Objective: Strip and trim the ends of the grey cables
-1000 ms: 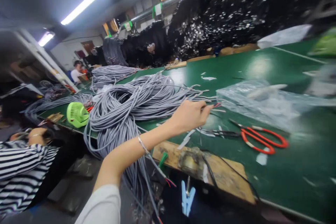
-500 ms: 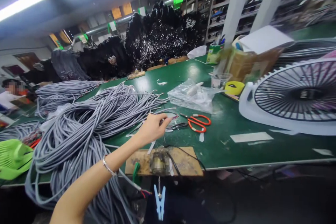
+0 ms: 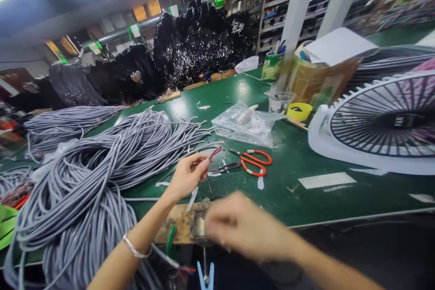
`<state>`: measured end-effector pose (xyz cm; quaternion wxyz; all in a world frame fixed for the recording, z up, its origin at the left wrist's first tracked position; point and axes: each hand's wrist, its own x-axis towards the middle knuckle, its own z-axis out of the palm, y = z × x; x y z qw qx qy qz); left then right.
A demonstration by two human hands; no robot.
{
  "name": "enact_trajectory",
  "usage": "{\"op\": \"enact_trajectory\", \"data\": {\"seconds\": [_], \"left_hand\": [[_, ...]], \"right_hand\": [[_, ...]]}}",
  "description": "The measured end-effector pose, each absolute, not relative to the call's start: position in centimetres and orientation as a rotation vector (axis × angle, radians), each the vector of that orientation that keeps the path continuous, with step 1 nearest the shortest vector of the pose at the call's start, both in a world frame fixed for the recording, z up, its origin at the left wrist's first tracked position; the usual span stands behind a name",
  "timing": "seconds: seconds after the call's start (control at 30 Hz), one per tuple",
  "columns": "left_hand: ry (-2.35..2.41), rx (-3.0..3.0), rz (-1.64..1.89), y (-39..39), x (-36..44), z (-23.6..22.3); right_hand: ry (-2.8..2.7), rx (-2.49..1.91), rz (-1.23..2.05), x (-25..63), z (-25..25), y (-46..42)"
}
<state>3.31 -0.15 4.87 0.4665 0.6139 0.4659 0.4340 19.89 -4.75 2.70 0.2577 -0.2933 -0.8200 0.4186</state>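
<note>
I see a blue clip (image 3: 205,276) close by, at the bottom. My right hand (image 3: 234,219) is a blur over the wooden board (image 3: 180,217); its fingers look bent, but I can't tell if it has anything. My left hand (image 3: 188,174) is pinched tight on some red wires (image 3: 215,152), above the green table (image 3: 282,190). The orange scissors (image 3: 256,162) lie just right of them. A big heap of gray cables (image 3: 108,158) sits to the left. Farther back is a clear bag (image 3: 238,129).
</note>
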Motion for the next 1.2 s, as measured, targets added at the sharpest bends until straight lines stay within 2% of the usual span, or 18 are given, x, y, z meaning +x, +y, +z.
{"op": "enact_trajectory", "data": {"seconds": [0.07,0.13,0.3,0.37,0.57,0.63,0.73,0.97,1.07,1.2], "left_hand": [[1.144,1.400,1.109,0.6,3.9,4.2],[1.162,1.322,1.166,1.5,4.3,3.6],[1.234,1.379,1.244,2.3,4.8,2.6],[1.304,1.515,1.245,1.9,5.0,2.4],[1.586,1.974,1.164,0.7,6.4,1.8],[1.578,1.936,1.154,0.7,6.7,1.5],[1.483,1.648,1.229,0.8,6.6,1.0],[1.217,1.206,1.301,1.2,5.7,1.3],[1.222,1.176,1.348,1.2,5.8,1.5],[1.201,1.020,1.335,1.1,5.9,1.6]], "right_hand": [[-2.234,-1.184,0.805,21.1,3.5,0.6],[-2.295,-1.299,0.659,22.2,4.0,4.6],[-2.248,-0.922,0.863,21.4,3.9,6.4],[-2.083,-0.860,0.770,20.4,3.2,5.5],[-1.914,-0.854,-0.088,19.6,1.0,4.2],[-1.912,-0.864,-0.187,19.7,0.7,4.3],[-1.897,-0.878,0.088,19.7,0.8,4.5],[-1.713,-0.818,1.097,18.8,1.1,4.3],[-1.608,-0.783,1.304,18.9,1.4,4.2],[-1.609,-0.835,1.388,19.3,1.6,4.3]]}}
